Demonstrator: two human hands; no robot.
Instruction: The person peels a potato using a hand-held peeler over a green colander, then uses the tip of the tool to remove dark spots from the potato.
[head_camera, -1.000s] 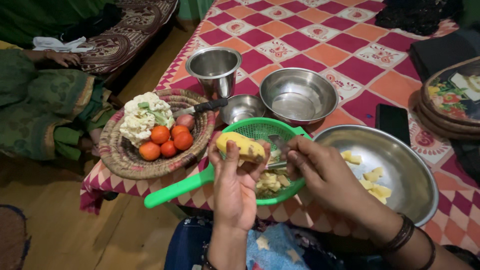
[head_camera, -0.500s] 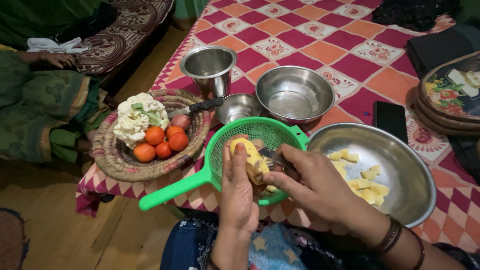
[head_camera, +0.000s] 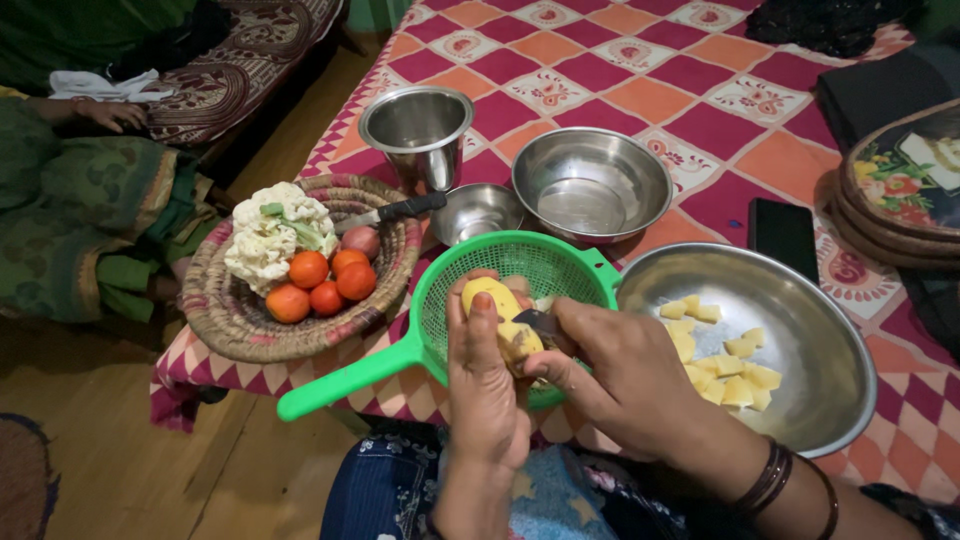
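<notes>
I have my left hand (head_camera: 480, 375) wrapped around a yellow potato (head_camera: 497, 318), holding it over the green strainer (head_camera: 520, 270) at the near edge of the worktop (head_camera: 640, 90). My right hand (head_camera: 610, 365) is closed on a small peeler or blade (head_camera: 540, 322); I cannot tell which, since my fingers cover most of it. Its metal tip lies against the potato's right side.

From what I see, the upper end of the potato is bare and pale yellow, while the lower part, near my palm, keeps a patch of brownish skin. So I judge the peeling of this one to be more than half done, with the bottom part left. Peelings lie in the strainer beneath it, though my hands hide most of them.

To the right, touching the strainer's rim, the big steel basin (head_camera: 800, 400) holds a scatter of cut potato cubes (head_camera: 725, 365), so some cutting is already done. At the worktop's left edge, the woven basket (head_camera: 240, 330) holds a cauliflower (head_camera: 268, 235), tomatoes (head_camera: 320, 280) and a black-handled knife (head_camera: 395, 212), all untouched and uncut. The steel bowls behind the strainer are empty.
</notes>
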